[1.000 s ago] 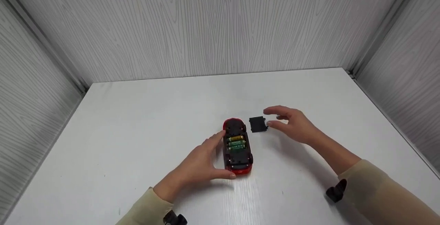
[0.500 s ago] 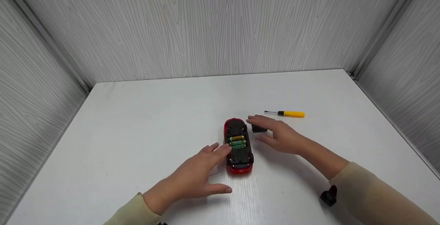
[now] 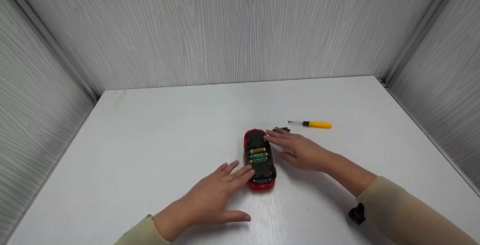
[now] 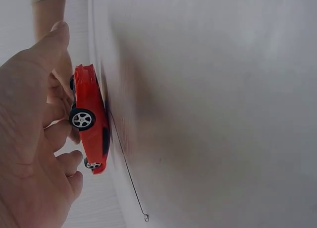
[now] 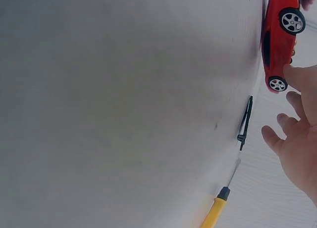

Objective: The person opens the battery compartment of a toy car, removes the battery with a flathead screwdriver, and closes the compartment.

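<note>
A red toy car [image 3: 262, 174] lies upside down on the white table, its black underside up. Three batteries [image 3: 258, 155], one gold and two green, sit in its uncovered compartment. My left hand [image 3: 205, 200] is spread at the car's lower left, with fingertips over or at its edge; whether they touch is unclear. Straight fingers of my right hand [image 3: 304, 153] reach to the car's upper right side. Behind that hand lies a black battery cover [image 3: 286, 129], mostly hidden in the head view. The right wrist view shows this cover [image 5: 245, 120] flat on the table.
Farther back on the right is a screwdriver [image 3: 318, 124] with a yellow handle, its tip pointing left. A thin wire [image 4: 128, 168] with a looped end runs along the table from beside the car. Grey wood-grain walls [image 3: 240, 27] stand behind and at both sides.
My right hand has moved left and slightly down from the cover to the car, bringing the screwdriver into sight. My left hand has drawn back down and left, its thumb leaving the car's end.
</note>
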A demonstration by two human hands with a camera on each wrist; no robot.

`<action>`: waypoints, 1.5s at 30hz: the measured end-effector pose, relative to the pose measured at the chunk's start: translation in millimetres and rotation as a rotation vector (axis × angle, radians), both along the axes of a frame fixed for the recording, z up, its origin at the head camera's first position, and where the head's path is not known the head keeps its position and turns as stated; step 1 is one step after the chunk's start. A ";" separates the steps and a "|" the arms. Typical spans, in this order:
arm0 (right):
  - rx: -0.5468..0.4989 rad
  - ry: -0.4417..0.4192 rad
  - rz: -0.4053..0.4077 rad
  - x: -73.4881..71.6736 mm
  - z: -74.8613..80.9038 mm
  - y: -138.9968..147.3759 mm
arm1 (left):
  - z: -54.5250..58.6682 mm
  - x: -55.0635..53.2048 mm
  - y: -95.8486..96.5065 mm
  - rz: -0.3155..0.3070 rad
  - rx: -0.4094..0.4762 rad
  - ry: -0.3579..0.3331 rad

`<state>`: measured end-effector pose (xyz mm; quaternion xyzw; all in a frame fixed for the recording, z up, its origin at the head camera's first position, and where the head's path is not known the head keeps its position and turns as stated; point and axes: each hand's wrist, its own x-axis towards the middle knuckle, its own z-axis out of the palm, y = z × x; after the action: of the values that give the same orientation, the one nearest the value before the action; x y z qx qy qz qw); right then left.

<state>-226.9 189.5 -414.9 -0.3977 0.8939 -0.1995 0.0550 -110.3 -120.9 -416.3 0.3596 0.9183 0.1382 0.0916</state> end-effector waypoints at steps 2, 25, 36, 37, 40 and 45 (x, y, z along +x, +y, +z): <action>0.008 -0.001 -0.002 0.0 0.0 0.4 | -0.8 0.3 -0.9 -0.001 -0.007 0.004; 0.008 0.002 0.020 0.6 -0.1 8.4 | -1.4 -2.5 -7.0 0.063 -0.012 -0.003; 0.030 0.045 0.028 10.5 3.1 16.6 | -2.9 -5.5 -12.3 0.100 -0.004 -0.015; 0.034 0.045 0.030 11.3 3.2 17.2 | -3.0 -5.7 -12.7 0.102 -0.003 -0.015; 0.042 0.053 0.033 13.5 3.0 19.1 | -2.8 -6.3 -13.8 0.108 -0.004 -0.015; 0.022 0.056 0.046 19.3 3.5 22.9 | -3.9 -7.5 -15.9 0.111 0.008 0.010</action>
<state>-207.6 212.4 -411.4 -0.4229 0.8878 -0.1771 0.0386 -117.7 -136.8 -420.2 0.3090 0.9367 0.1450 0.0777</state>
